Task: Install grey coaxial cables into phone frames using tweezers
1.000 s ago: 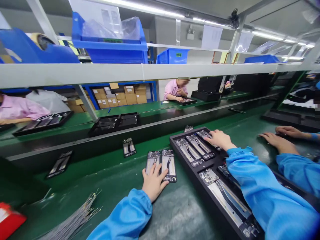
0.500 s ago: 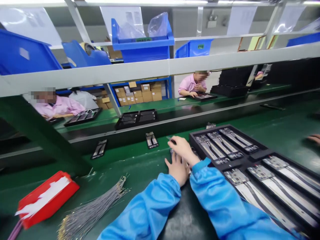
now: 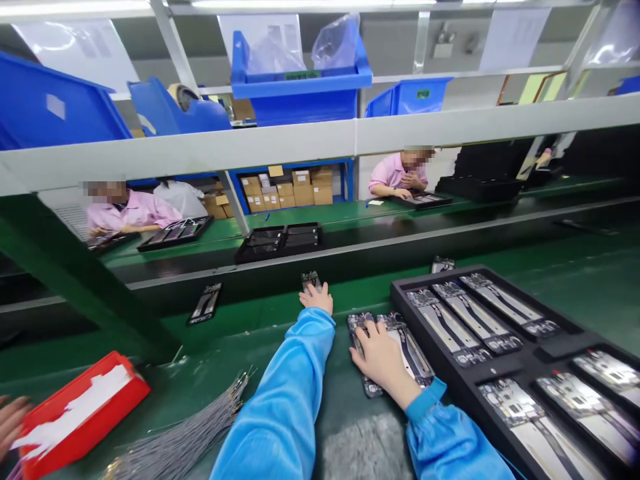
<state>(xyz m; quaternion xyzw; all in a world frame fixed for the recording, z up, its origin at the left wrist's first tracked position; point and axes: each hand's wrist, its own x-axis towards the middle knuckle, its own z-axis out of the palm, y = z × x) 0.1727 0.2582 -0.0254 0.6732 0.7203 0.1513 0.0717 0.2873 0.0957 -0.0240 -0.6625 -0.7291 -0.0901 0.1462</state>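
The hands have swapped places since half a second ago, when both were bunched over the pair of phone frames [image 3: 414, 352] on the green worktop [image 3: 575, 280]. Now the left hand [image 3: 316, 298] is stretched forward to a single phone frame [image 3: 310, 279] lying at the far edge of the worktop beside the dark belt. Its fingers are curled onto the near end of that frame, though I cannot tell whether they actually grip it. The right hand [image 3: 383, 357] has come down on the pair, fingers spread flat and apart, pressing rather than holding. The pair lies just left of the black tray [image 3: 553, 345], which is full of similar frames. So the work in hand looks to be shifting from the pair to the single frame.
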